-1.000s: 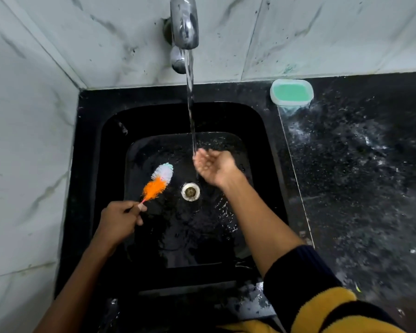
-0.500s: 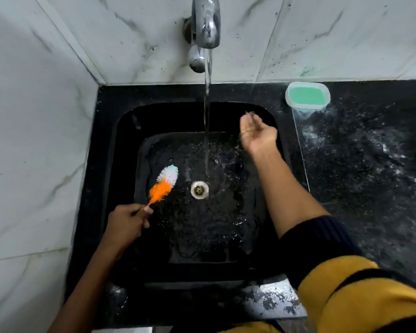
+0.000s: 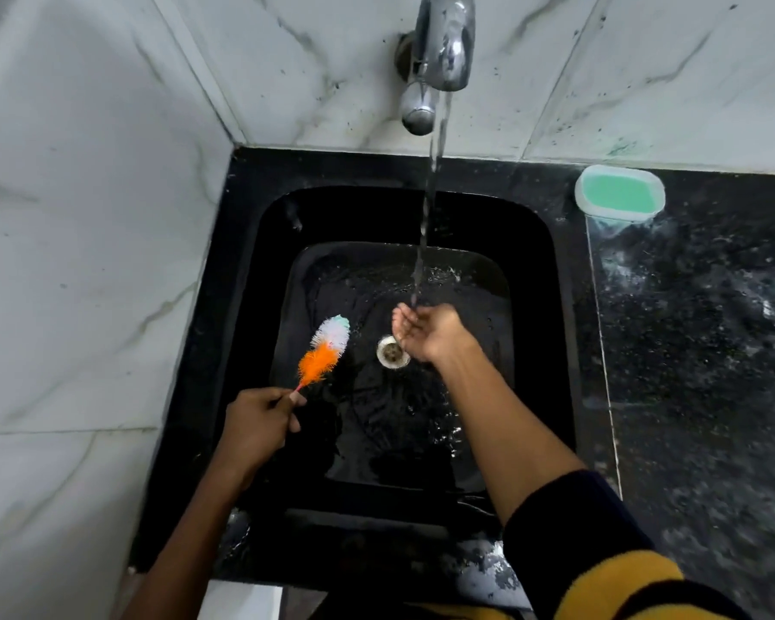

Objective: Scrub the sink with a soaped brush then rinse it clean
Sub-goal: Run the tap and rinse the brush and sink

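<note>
Set into a counter (image 3: 699,396), with walls behind and to the left: a sink (image 3: 560,333). Mounted on the back wall above the basin: a tap (image 3: 444,42), its water stream (image 3: 430,208) falling onto the right hand (image 3: 426,333), cupped over the basin floor just right of the drain (image 3: 393,351). Left of the drain, over the floor: a brush (image 3: 325,351), gripped at its handle by the left hand (image 3: 256,422). On the counter right of the sink, against the back wall: a soap dish (image 3: 618,194).

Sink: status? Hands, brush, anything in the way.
Left hand shut on brush, bristles over the sink floor. Right hand open, cupped under the tap stream. Drain uncovered, nothing in the way.
</note>
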Motion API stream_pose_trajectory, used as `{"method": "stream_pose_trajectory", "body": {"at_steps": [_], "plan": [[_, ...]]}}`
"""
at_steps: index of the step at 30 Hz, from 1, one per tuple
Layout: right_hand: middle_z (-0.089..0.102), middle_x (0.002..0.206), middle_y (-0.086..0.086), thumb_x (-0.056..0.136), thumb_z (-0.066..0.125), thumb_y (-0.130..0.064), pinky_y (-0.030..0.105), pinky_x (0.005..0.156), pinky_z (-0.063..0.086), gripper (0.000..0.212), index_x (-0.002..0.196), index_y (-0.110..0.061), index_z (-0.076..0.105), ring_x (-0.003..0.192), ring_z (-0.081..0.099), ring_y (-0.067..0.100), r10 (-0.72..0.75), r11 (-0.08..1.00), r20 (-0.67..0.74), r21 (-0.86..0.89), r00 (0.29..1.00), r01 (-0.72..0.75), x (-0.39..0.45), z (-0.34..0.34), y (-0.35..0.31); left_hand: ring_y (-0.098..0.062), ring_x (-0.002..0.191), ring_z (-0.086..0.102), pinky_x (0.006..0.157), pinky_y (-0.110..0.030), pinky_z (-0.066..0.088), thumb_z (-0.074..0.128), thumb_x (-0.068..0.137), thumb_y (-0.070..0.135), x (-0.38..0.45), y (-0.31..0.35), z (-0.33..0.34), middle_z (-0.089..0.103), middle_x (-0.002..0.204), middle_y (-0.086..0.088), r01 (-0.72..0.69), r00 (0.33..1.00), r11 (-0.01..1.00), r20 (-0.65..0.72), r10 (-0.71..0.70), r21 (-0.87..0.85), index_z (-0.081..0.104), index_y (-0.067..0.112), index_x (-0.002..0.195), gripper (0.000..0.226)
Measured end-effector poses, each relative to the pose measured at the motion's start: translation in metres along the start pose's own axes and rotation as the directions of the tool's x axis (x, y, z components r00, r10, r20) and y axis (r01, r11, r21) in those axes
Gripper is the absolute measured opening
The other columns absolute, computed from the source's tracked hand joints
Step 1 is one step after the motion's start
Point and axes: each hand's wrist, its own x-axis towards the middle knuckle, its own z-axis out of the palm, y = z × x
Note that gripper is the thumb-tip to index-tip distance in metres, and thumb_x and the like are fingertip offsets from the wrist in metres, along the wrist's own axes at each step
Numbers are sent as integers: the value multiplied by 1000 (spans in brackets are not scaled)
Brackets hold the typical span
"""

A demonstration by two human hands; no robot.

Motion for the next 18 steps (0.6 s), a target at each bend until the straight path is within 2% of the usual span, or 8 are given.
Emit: {"method": "stream_pose_trajectory", "body": {"at_steps": [3, 5, 6, 8, 10, 12, 15, 18], "plan": [[63, 82, 17, 104, 22, -17, 30, 64, 54, 47, 84, 6, 58, 83, 64, 26, -33, 993, 36, 113, 999, 29, 6, 31, -1, -13, 41, 48, 49, -24, 39, 57, 100, 20, -5, -4, -2, 65, 54, -3, 31, 999, 999, -14, -32, -42, 76, 15, 81, 27], [64, 92, 24, 105, 21, -21, 36, 80, 57, 47, 86, 8, 54, 108, 62, 34, -105, 971, 95, 226, 990, 81, 7, 53, -11, -12, 39, 47, 48, -23, 39, 57, 99, 20, -10, -6, -4, 65, 55, -4, 47, 998, 997, -32, -48, -53, 76, 16, 80, 27], [62, 95, 26, 105, 21, -22, 40, 91, 53, 47, 86, 8, 52, 117, 58, 36, -133, 961, 129, 259, 983, 96, 7, 65, -19, -11, 38, 47, 47, -22, 38, 57, 99, 20, -13, -7, -6, 65, 55, -4, 51, 998, 997, -40, -53, -59, 76, 16, 81, 27], [59, 106, 27, 105, 21, -22, 45, 104, 43, 46, 92, 10, 52, 125, 50, 36, -185, 960, 174, 245, 967, 139, 6, 83, -38, -9, 37, 47, 45, -21, 39, 58, 100, 20, -18, -6, -7, 66, 55, -3, 55, 997, 997, -49, -58, -63, 76, 17, 81, 26], [50, 132, 27, 104, 24, -21, 46, 110, 35, 45, 121, 10, 52, 130, 44, 37, -190, 971, 222, 187, 956, 149, 6, 99, -51, -9, 36, 47, 45, -21, 39, 57, 100, 20, -22, -8, -10, 66, 55, -4, 70, 995, 995, -68, -74, -69, 76, 16, 81, 27], [43, 142, 24, 103, 28, -20, 46, 113, 28, 47, 139, 6, 43, 135, 38, 35, -185, 977, 246, 147, 951, 152, 5, 106, -57, -10, 37, 47, 47, -22, 40, 57, 100, 19, -26, -11, -11, 66, 56, -4, 79, 994, 993, -72, -85, -82, 76, 16, 80, 27], [34, 150, 22, 103, 28, -21, 44, 117, 20, 47, 138, 8, 41, 143, 26, 31, -182, 981, 239, 103, 954, 162, 1, 104, -55, -10, 39, 49, 49, -25, 42, 56, 101, 20, -29, -15, -12, 67, 57, -5, 86, 994, 992, -65, -93, -94, 75, 17, 80, 29], [31, 152, 20, 103, 26, -21, 42, 119, 16, 48, 138, 8, 39, 145, 22, 29, -188, 981, 212, 93, 959, 171, 1, 93, -51, -9, 40, 50, 49, -26, 42, 55, 101, 21, -29, -16, -13, 68, 58, -5, 96, 992, 991, -69, -103, -92, 75, 18, 81, 29]]}}
